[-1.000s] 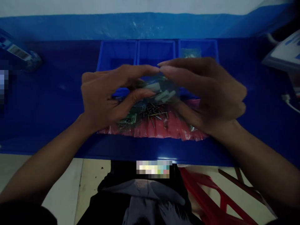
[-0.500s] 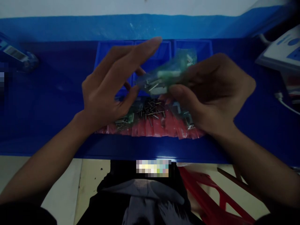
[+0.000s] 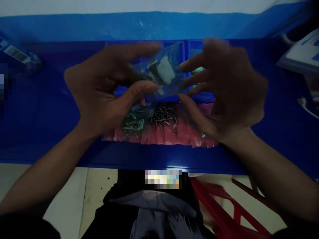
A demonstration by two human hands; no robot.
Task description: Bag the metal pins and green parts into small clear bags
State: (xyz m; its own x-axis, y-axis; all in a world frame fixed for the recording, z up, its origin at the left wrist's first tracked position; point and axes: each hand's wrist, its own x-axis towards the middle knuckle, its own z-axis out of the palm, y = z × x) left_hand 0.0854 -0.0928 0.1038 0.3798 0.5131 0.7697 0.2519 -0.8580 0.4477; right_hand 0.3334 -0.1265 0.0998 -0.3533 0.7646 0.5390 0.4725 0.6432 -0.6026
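Observation:
My left hand (image 3: 107,79) pinches a small clear plastic bag (image 3: 171,83) between thumb and fingers, above the blue bins. Inside the bag are metal screws (image 3: 154,71) and white plastic pieces (image 3: 166,70). At the bag's right edge is my right hand (image 3: 226,83), blurred, its fingers and thumb apart; whether its fingertips touch the bag is unclear. Green and white material (image 3: 198,70) shows between its fingers, over the right bin. Below the hands, a pile of loose screws (image 3: 164,116) lies on red plastic bags (image 3: 161,137), beside a bag of green pieces and screws (image 3: 134,124).
Blue bins (image 3: 185,49) line the back of the blue table (image 3: 50,132) by the wall. A box with a barcode label (image 3: 16,54) stands at left. At right are a white package (image 3: 304,49) and a white cable (image 3: 305,104). A red plastic chair (image 3: 214,199) is below.
My left hand has moved left and closed on the bag, which now shows its white pieces. My right hand, earlier gripping bags, has loosened and spread its fingers.

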